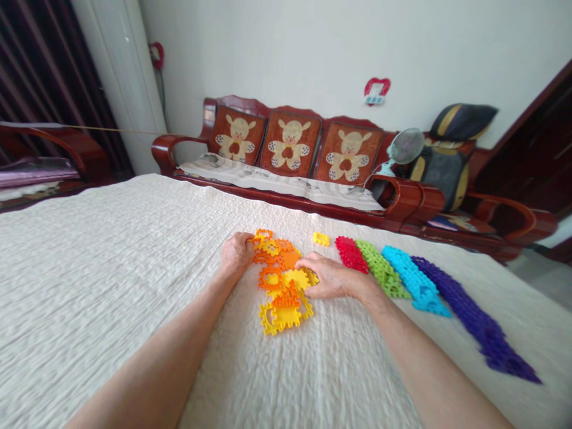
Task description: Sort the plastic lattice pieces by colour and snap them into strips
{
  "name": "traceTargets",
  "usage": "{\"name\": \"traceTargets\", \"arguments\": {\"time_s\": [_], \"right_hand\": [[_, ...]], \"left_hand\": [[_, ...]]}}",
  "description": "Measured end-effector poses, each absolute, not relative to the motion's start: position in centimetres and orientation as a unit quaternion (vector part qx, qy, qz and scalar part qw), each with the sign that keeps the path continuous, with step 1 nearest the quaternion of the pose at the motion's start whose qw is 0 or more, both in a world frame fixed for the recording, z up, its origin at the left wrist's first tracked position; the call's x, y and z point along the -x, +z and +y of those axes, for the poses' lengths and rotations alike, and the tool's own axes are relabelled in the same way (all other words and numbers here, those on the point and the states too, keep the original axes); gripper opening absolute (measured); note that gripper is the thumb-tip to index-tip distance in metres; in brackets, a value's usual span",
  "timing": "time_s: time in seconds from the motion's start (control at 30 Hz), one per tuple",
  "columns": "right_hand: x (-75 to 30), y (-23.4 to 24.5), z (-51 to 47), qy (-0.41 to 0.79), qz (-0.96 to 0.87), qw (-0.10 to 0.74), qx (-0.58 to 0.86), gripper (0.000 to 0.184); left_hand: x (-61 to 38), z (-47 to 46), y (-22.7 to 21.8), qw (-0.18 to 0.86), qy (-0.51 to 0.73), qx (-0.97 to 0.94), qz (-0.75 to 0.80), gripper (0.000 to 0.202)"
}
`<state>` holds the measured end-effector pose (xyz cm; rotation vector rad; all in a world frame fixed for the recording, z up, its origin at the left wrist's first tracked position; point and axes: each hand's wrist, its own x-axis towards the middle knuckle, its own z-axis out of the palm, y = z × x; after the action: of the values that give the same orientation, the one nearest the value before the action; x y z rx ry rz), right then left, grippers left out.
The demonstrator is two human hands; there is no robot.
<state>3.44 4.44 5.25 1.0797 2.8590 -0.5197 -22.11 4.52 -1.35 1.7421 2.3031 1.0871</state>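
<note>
A loose pile of orange and yellow plastic interlocking tiles (pixel 285 316) with notched edges lies on the white quilted cover. At the pile's far left edge, my left hand (pixel 236 255) has its fingers closed on a yellow interlocking tile, mostly hidden by the fingertips. My right hand (pixel 329 276) reaches in from the right, thumb and fingers curled around the edge of another yellow interlocking tile (pixel 297 279). An orange triangular tile (pixel 287 296) rests on the yellow ones nearer me. One small yellow tile (pixel 320 239) lies apart, beyond my right hand.
To the right run slanting rows of matching tiles: red (pixel 350 253), green (pixel 382 269), light blue (pixel 412 279) and purple (pixel 469 313). Past the white cover (pixel 111 256) stands a wooden sofa (pixel 268 193) with bear cushions (pixel 289 143). A fan (pixel 406 146) is at its right end.
</note>
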Motion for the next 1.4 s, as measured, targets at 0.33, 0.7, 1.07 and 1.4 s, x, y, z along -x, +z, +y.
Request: {"name": "traceTargets", "arguments": {"time_s": [0.33, 0.7, 1.07, 1.4], "right_hand": [[-3.6, 5.2, 5.1, -0.238, 0.905, -0.012, -0.352, 0.045], [-5.0, 7.5, 5.3, -0.287, 0.870, -0.051, -0.398, 0.044], [-6.1, 8.2, 5.5, -0.173, 0.877, -0.020, -0.448, 0.046], [-5.1, 6.1, 5.1, -0.008, 0.902, 0.007, -0.432, 0.030]], "left_hand": [[22.1, 4.5, -1.2, 0.039, 0.370, -0.552, 0.746, 0.036], [22.2, 4.5, -1.4, 0.018, 0.350, -0.561, 0.750, 0.038], [22.3, 4.5, -1.3, 0.022, 0.347, -0.563, 0.750, 0.038], [22.3, 4.3, -1.1, 0.021, 0.346, -0.571, 0.744, 0.038]]}}
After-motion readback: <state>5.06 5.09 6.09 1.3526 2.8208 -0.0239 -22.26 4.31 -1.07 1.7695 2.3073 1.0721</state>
